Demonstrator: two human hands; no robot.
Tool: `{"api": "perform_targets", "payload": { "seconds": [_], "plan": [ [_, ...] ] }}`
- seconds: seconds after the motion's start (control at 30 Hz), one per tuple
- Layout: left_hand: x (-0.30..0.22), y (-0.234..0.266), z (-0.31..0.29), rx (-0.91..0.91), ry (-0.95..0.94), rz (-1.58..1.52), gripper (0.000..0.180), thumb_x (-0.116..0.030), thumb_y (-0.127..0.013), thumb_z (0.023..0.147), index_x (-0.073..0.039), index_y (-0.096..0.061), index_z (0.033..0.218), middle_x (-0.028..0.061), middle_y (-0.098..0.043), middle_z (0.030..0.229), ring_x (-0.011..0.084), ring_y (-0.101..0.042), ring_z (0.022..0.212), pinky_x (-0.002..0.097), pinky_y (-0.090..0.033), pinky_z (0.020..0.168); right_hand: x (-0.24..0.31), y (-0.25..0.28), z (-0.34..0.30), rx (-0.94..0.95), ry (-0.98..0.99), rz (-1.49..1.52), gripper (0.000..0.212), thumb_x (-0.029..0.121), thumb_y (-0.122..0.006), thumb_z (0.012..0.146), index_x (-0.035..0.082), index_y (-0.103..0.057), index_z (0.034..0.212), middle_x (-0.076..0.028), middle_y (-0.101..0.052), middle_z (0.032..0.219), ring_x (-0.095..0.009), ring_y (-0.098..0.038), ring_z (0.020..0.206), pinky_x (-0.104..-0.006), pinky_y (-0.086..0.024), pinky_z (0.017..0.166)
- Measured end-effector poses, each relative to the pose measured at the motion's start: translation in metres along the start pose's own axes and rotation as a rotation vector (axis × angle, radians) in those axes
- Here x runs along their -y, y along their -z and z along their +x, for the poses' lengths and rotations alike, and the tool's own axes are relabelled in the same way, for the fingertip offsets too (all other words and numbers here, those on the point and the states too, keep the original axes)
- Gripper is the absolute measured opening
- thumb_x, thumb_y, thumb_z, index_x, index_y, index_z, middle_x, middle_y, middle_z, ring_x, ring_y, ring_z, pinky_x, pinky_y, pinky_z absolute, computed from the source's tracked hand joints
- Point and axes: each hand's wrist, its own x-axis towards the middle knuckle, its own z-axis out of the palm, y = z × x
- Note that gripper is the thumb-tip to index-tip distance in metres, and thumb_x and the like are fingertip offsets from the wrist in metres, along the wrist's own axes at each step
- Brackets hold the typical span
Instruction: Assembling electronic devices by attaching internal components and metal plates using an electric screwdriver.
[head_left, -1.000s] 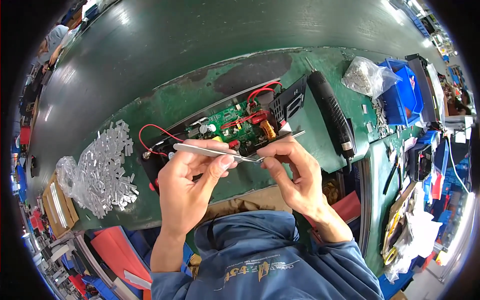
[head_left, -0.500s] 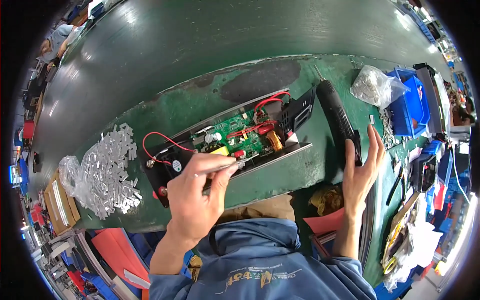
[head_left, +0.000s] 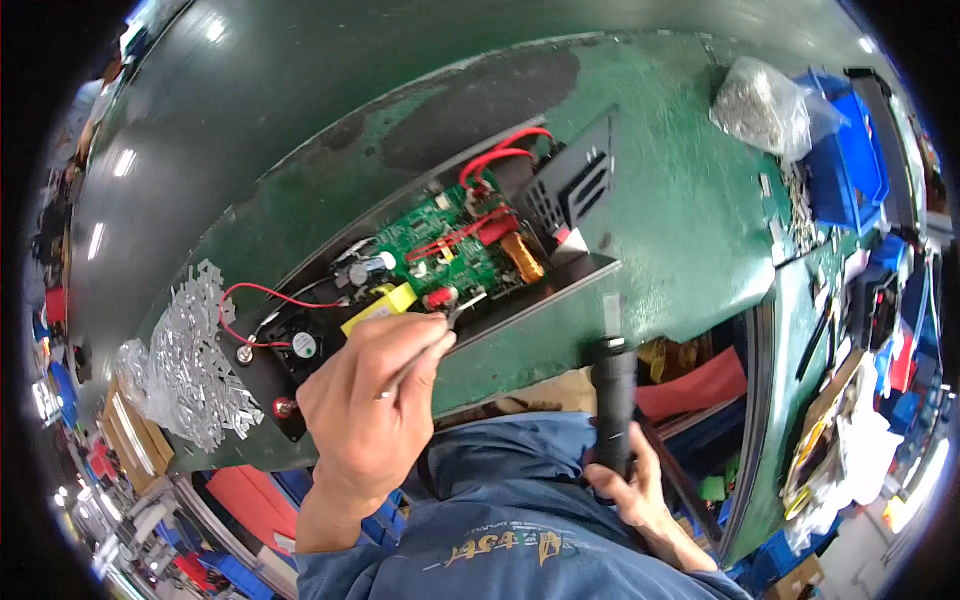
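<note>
My left hand [head_left: 370, 405] is closed in a pinch round slim metal tweezers [head_left: 408, 368]. A small pale piece [head_left: 472, 302] shows at their tip, over the near edge of a green circuit board [head_left: 430, 232]. The board, with red wires, a copper coil and a yellow part, sits in an open black metal case [head_left: 540, 300]. A black end panel [head_left: 575, 180] leans out at the case's right end. At the lower right, my right hand [head_left: 640, 485] grips a black electric screwdriver [head_left: 613, 400], blurred by motion, its bit end pointing away from me.
Loose silver metal pieces [head_left: 195, 360] are heaped at the left, beside a cardboard box [head_left: 135, 435]. At the right stand a clear bag of small parts [head_left: 760, 105] and a blue bin [head_left: 845, 160]. An open drawer space [head_left: 690, 385] lies below the table edge.
My right hand has taken up the screwdriver from the table and brought it toward my body. The tweezers in my left hand now point further away from me. The view has shifted.
</note>
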Motion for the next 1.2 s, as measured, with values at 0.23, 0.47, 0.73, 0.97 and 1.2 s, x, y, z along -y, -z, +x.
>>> {"api": "perform_targets", "payload": {
  "seconds": [0.23,0.47,0.73,0.97,1.2],
  "plan": [
    [-0.005,0.000,-0.001,0.030,0.030,0.010,0.025,0.005,-0.077,0.085,0.000,-0.064,0.105,0.0124,-0.073,0.094,0.0275,-0.072,0.080,0.0340,-0.057,0.069,0.018,-0.020,0.014,0.180,0.237,-0.291,0.048,0.028,-0.055,0.103,0.003,-0.045,0.142,-0.017,-0.066,0.090,-0.027,-0.067,0.078,-0.0388,-0.053,0.075],
    [-0.008,0.003,-0.001,0.069,0.066,0.039,0.025,0.006,-0.077,0.085,0.001,-0.063,0.106,0.0131,-0.073,0.095,0.0283,-0.072,0.082,0.0353,-0.057,0.073,0.012,-0.016,0.016,0.208,0.283,-0.259,0.044,0.026,-0.038,0.108,0.000,-0.045,0.144,-0.014,-0.055,0.067,-0.028,-0.058,0.055,-0.0391,-0.048,0.060],
    [-0.007,0.005,0.002,0.088,0.078,0.019,0.023,0.005,-0.077,0.085,0.001,-0.064,0.104,0.0136,-0.073,0.094,0.0286,-0.072,0.081,0.0349,-0.057,0.072,0.022,-0.018,0.019,0.191,0.352,-0.321,0.047,0.030,-0.038,0.110,0.000,-0.045,0.145,-0.021,-0.066,0.092,-0.032,-0.068,0.079,-0.0381,-0.052,0.075],
    [0.001,0.006,0.002,0.084,0.030,0.009,0.022,0.000,-0.077,0.085,-0.002,-0.066,0.104,0.0096,-0.072,0.091,0.0243,-0.072,0.075,0.0316,-0.056,0.062,0.025,-0.026,0.020,0.301,0.047,0.012,0.083,0.071,-0.030,0.103,-0.003,-0.053,0.133,-0.005,-0.063,0.090,-0.012,-0.057,0.079,-0.0288,-0.045,0.075],
    [-0.007,0.015,0.006,0.107,0.014,0.016,0.025,-0.001,-0.076,0.084,-0.001,-0.064,0.106,0.0106,-0.071,0.092,0.0260,-0.070,0.073,0.0316,-0.055,0.061,0.028,-0.023,0.021,0.367,0.054,0.053,0.082,0.071,-0.040,0.099,-0.005,-0.053,0.125,-0.008,-0.065,0.091,-0.014,-0.060,0.081,-0.0296,-0.047,0.077]
  ]
}}
